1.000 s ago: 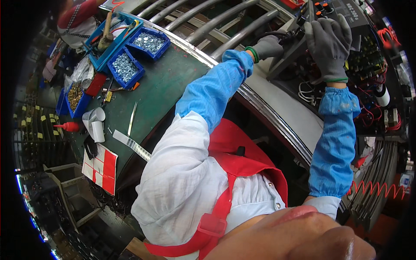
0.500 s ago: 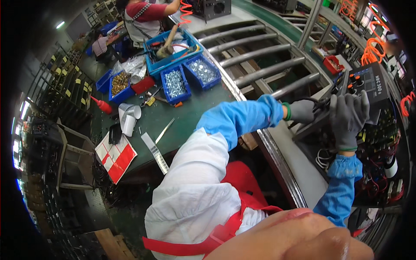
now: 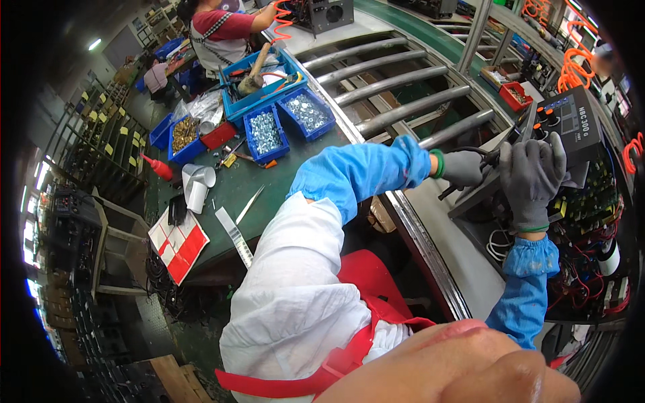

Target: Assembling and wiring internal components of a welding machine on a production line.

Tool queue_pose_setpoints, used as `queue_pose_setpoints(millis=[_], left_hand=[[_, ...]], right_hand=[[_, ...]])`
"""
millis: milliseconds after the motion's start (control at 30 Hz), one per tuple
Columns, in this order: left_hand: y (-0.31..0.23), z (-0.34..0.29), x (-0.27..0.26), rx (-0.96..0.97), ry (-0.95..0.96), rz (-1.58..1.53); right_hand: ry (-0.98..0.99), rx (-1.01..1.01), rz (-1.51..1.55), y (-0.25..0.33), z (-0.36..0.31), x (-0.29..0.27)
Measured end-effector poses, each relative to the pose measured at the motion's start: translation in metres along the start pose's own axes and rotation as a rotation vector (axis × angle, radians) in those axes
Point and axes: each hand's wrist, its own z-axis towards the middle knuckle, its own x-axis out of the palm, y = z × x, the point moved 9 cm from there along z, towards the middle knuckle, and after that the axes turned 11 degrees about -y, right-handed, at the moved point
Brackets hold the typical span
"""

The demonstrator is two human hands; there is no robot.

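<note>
One control panel (image 3: 571, 124) slants, orange knobs (image 3: 538, 129) toward the left.

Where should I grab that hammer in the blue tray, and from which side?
I'd take the hammer around mid-handle, probably from above: its wooden handle points away from you and lies exposed, while the bulky head sits nearer you within the blue tray.

A dark, boxy electrical unit (image 3: 583, 134) with orange control knobs (image 3: 552, 117) stands at the person's right, its casing open, exposing circuit boards (image 3: 591, 191) and red wires (image 3: 591, 285).
</note>
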Motion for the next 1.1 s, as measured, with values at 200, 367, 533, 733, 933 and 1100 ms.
queue_pose_setpoints(millis=[200, 367, 533, 733, 933, 1100], left_hand=[[0.009, 0.033, -0.010, 0.680, -0.670, 0.066], [-0.009, -0.001, 0.003, 0.003, 0.064, -0.028], [-0.003, 0.002, -0.008, 0.200, -0.188, 0.206], [0.009, 0.035, -0.025, 0.471, -0.547, 0.140], [-0.002, -0.001, 0.007, -0.089, 0.190, -0.070], [0.007, 0.006, 0.001, 0.118, -0.139, 0.179]], right_hand=[[-0.008, -0.039, -0.004, 0.005, 0.008, -0.001], [0.019, -0.033, -0.009, -0.002, -0.010, 0.008], [0.013, -0.077, -0.032, 0.007, 0.001, 0.001], [0.021, -0.148, -0.124, 0.019, 0.005, 0.010], [0.075, -0.158, -0.178, 0.004, -0.011, 0.015], [0.024, -0.158, -0.201, 0.006, -0.007, 0.012]])
